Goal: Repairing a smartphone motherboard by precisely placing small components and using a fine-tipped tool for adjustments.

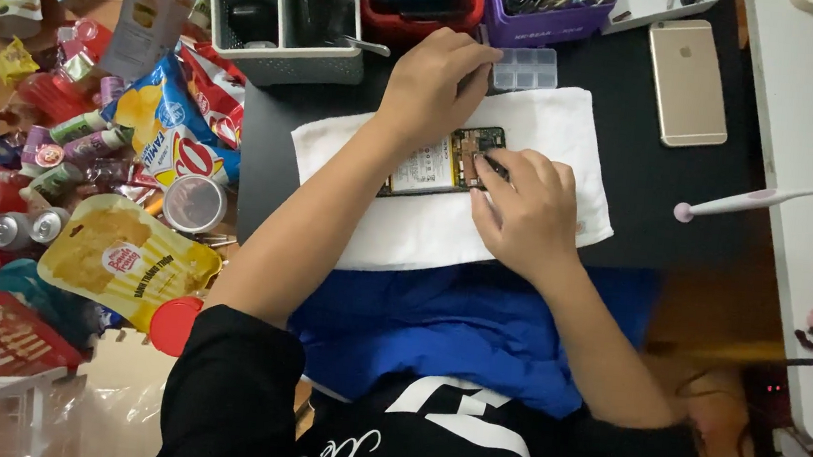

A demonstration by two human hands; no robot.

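Observation:
An opened smartphone (436,167) with its back cover off lies on a white towel (553,124), its battery and circuit board exposed. My left hand (434,84) reaches in from the left, fingers curled over the phone's far edge, pressing it down. My right hand (526,210) sits at the phone's right end, pinching a thin dark tool (493,166) whose tip touches the circuit board. Both hands hide part of the phone.
The towel lies on a black table (646,181). Behind it are a small clear compartment box (528,70), a gold phone (687,82) face down, a grey organiser (285,51) and a purple basket (542,20). Snack bags (129,263) and cans are piled at the left. A white desk (802,194) stands at the right.

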